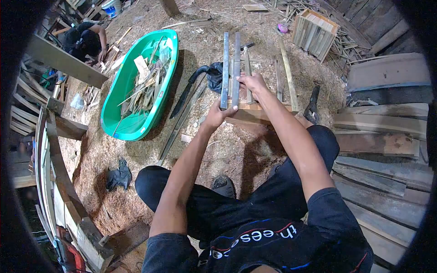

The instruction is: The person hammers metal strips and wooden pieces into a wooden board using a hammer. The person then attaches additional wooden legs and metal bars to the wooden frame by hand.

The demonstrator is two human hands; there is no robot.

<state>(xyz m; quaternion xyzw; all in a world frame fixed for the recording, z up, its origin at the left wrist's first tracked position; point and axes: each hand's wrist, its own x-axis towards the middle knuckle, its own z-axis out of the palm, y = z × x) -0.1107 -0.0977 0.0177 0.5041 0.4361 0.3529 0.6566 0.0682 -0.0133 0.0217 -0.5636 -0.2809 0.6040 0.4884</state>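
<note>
Two long, flat greyish strips stand side by side in front of me, a left strip point(225, 68) and a right strip point(236, 57); I cannot tell whether they are wood or metal. My left hand point(217, 114) is closed around their lower ends, thumb reaching across to the right one. Higher up, my right hand point(253, 84) pinches the edge of the right strip. A thinner wooden stick point(247, 59) runs behind my right fingers. Beneath my hands lies a thick wooden block point(250, 116), partly covered by my right forearm.
A green plastic tub point(109, 120) of wood scraps stands left. A long dark blade-like tool point(186, 93) and black plastic bag point(215, 78) lie nearby. A slatted wooden crate point(314, 34) sits back right, stacked boards point(378, 141) right. Another person point(84, 41) crouches far left.
</note>
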